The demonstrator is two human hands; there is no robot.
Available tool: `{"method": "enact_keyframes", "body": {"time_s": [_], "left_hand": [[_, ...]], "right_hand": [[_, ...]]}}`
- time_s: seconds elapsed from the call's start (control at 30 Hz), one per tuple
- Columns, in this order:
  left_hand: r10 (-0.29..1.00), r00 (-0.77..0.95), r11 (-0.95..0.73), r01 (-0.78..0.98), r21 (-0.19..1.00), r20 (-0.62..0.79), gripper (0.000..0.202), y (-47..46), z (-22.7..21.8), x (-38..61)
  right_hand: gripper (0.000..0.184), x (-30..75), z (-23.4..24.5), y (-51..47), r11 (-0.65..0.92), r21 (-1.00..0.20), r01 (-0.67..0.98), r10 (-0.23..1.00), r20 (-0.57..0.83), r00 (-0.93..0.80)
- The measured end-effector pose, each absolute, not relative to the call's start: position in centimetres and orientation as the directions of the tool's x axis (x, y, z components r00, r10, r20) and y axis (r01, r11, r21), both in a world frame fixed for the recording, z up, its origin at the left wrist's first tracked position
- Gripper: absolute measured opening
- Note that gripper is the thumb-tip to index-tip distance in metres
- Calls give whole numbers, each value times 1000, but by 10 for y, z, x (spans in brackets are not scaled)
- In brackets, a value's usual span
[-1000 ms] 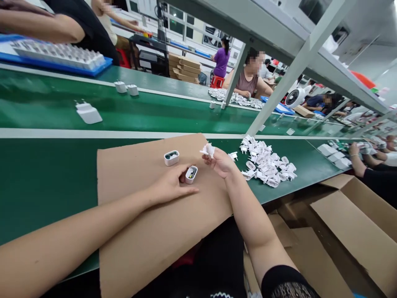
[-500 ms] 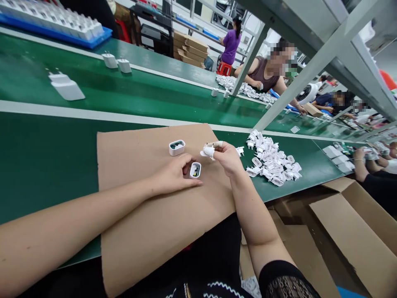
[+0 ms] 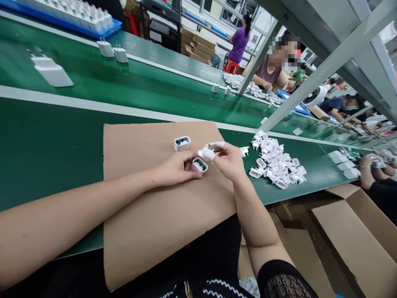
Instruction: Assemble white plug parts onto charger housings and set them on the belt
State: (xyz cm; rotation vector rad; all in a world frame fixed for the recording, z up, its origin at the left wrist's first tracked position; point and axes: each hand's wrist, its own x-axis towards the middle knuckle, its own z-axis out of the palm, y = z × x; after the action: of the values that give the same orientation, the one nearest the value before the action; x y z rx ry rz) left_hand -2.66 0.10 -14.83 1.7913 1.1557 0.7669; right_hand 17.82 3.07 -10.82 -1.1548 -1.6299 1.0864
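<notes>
My left hand (image 3: 175, 168) rests on a brown cardboard sheet (image 3: 161, 215) and grips a small open white charger shell (image 3: 199, 165) between thumb and fingers. My right hand (image 3: 228, 159), with white finger cots on two fingertips, pinches a small white plug cap (image 3: 207, 153) just above and to the right of that shell. A second open charger shell (image 3: 182, 143) stands on the cardboard a little farther back. A heap of white plug caps (image 3: 276, 163) lies on the green bench to the right of my right hand.
Beyond the cardboard runs a green conveyor belt (image 3: 124, 89) carrying white chargers (image 3: 51, 72). A blue tray of chargers (image 3: 77, 16) sits at the far left. A slanted metal post (image 3: 310, 85) rises at right. Other people work across and to the right. Open cardboard boxes (image 3: 350, 236) stand lower right.
My right hand has brought the plug cap down and left, close to the shell in my left hand. The camera has tilted down and to the right a little.
</notes>
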Motion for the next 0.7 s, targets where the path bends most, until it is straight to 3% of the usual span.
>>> {"method": "enact_keyframes", "body": {"time_s": [0.17, 0.4, 0.5, 0.7], "left_hand": [[984, 165, -139, 443, 886, 71, 45, 7, -154, -18], [985, 153, -139, 411, 901, 82, 45, 7, -154, -18], [987, 141, -132, 414, 901, 80, 44, 7, -154, -18], [986, 147, -134, 402, 906, 81, 42, 8, -153, -18]], "right_hand": [[19, 174, -107, 19, 307, -850, 429, 940, 200, -277], [29, 171, -102, 17, 510, -675, 533, 857, 342, -386], [26, 171, -100, 17, 534, -609, 586, 842, 324, -431], [37, 168, -94, 16, 579, -378, 722, 815, 283, -506]]}}
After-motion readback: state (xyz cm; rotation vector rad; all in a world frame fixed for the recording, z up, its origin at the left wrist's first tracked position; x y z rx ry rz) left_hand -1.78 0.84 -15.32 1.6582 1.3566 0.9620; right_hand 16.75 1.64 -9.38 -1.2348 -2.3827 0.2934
